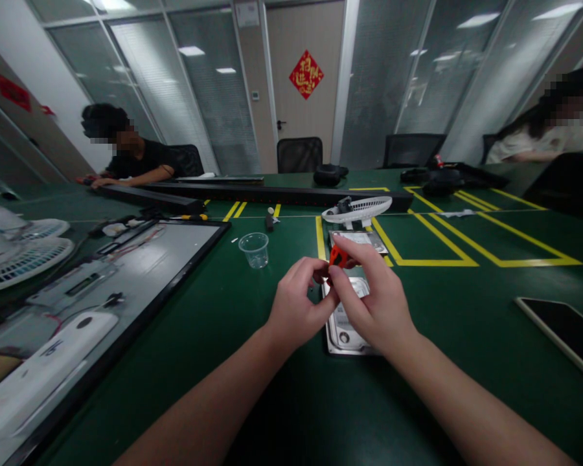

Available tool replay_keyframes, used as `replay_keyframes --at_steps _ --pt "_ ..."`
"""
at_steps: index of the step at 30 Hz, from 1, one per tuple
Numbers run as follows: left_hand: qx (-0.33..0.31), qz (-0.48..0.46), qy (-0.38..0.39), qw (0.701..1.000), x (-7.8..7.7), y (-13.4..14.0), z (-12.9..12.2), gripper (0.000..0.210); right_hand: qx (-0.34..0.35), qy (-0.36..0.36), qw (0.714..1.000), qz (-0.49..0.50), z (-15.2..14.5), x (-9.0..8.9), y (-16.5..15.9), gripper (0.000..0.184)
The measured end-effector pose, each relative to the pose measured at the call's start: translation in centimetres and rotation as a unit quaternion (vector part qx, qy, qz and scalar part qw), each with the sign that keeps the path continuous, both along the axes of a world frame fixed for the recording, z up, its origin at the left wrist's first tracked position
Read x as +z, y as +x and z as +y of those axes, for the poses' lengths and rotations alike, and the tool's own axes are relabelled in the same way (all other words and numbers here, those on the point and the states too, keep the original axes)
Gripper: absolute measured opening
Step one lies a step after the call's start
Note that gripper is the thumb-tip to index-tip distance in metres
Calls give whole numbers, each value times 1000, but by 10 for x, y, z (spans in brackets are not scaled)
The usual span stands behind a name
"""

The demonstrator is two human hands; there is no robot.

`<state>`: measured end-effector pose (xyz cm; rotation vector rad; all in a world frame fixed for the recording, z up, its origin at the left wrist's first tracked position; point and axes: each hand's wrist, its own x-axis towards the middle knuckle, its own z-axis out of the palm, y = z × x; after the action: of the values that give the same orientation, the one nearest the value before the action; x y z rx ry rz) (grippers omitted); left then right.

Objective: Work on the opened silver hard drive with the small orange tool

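In the middle of the view, my right hand (381, 291) is closed on a small orange and black tool (339, 255), perhaps a screwdriver handle. My left hand (298, 301) meets it from the other side with its fingers pinched at the tool's lower end; what lies in that pinch is hidden. Under both hands lies a silver hard drive (344, 340), partly covered by my fingers. A second drive (374, 241) sits just beyond it on the green table (214, 349). To the left of my hands stands a clear plastic cup (254, 251).
A large open panel (184, 249) with a white power strip (53, 372) fills the left side, near white fan parts (29, 259). Behind the drives is a white fan guard (364, 210). A phone (568, 333) lies right. Long black bars (282, 194) cross the table; two people sit beyond.
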<state>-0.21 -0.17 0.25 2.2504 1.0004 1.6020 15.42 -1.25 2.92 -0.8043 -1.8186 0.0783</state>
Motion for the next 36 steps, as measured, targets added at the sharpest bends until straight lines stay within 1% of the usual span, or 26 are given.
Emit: replay_keyframes --at_steps 3,9,14,18,23,29,33,36 --pt "-9 3 -1 1000 0 0 1 13 -5 10 1000 5 -1 2 1 45" --pt "-18 15 -9 1000 2 1 -1 4 13 -12 1000 0 -2 -1 2 50" --pt "-5 -2 -3 1000 -1 1 1 14 -3 3 1000 2 0 -1 0 47" --pt "-19 7 -3 1000 -1 0 1 12 -14 10 1000 7 -1 1 1 44" --pt "-22 21 -8 1000 1 0 0 7 10 -5 1000 1 -2 -1 1 50" --pt "-9 -2 -6 1000 1 0 0 16 -8 6 1000 2 0 0 1 47" --pt "-20 10 -6 1000 1 1 0 13 -13 7 1000 5 0 1 1 46" --pt "-29 18 -5 999 1 1 0 8 2 -7 1000 4 -2 0 1 48"
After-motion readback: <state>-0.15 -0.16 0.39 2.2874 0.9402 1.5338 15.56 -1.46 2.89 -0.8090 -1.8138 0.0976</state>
